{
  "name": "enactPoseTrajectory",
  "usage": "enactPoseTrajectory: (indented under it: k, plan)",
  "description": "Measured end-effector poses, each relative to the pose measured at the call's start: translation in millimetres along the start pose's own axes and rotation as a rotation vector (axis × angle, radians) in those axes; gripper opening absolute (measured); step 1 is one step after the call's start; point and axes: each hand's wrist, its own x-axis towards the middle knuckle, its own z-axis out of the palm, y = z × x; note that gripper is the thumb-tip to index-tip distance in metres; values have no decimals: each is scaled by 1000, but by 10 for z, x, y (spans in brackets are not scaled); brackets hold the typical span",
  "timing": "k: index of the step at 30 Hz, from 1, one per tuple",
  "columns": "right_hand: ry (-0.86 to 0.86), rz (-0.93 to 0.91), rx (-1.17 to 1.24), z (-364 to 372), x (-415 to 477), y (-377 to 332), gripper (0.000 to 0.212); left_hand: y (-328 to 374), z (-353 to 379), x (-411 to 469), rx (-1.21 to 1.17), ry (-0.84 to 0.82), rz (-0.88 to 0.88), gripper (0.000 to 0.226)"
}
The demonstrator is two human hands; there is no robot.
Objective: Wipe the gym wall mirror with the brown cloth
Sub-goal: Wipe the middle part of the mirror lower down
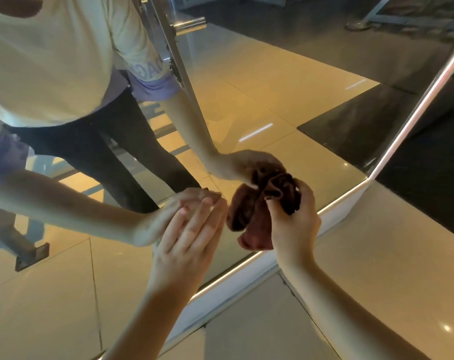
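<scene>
The wall mirror (259, 105) fills the upper left of the head view and reflects me and the floor. My right hand (293, 224) grips the bunched brown cloth (249, 211) against the glass just above the mirror's lower edge. My left hand (192, 237) is beside the cloth, fingers straight and pointing at the glass, fingertips at or very near the mirror. It holds nothing. Both hands' reflections meet them in the glass.
A lit strip (236, 271) runs along the mirror's bottom edge and up its right side (415, 107). Beige floor tiles (392, 255) lie below it, with dark flooring (434, 183) to the right. Reflected in the mirror are a metal post (179, 63) and a dark mat.
</scene>
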Motion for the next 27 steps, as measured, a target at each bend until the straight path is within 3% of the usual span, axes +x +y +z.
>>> enactPoseTrajectory:
  k: [4, 13, 17, 20, 22, 27]
  plan:
    - [82, 62, 46, -95, 294, 28, 36, 1, 8, 4, 42, -27, 0, 51]
    - [-78, 161, -141, -184, 430, 108, 40, 119, -53, 17, 57, -91, -77, 51]
    - [-99, 277, -47, -237, 522, -74, 38, 134, -110, 80, 48, -140, -73, 57]
    - [-14, 347, 89, -293, 682, -166, 39, 149, -137, 204, 6, -117, -78, 55]
    - [9, 363, 147, -287, 677, -184, 44, 163, -123, 312, -16, -63, -72, 51]
    - [-140, 315, 126, -203, 514, -103, 82, 240, 2, 500, -38, 27, -93, 36]
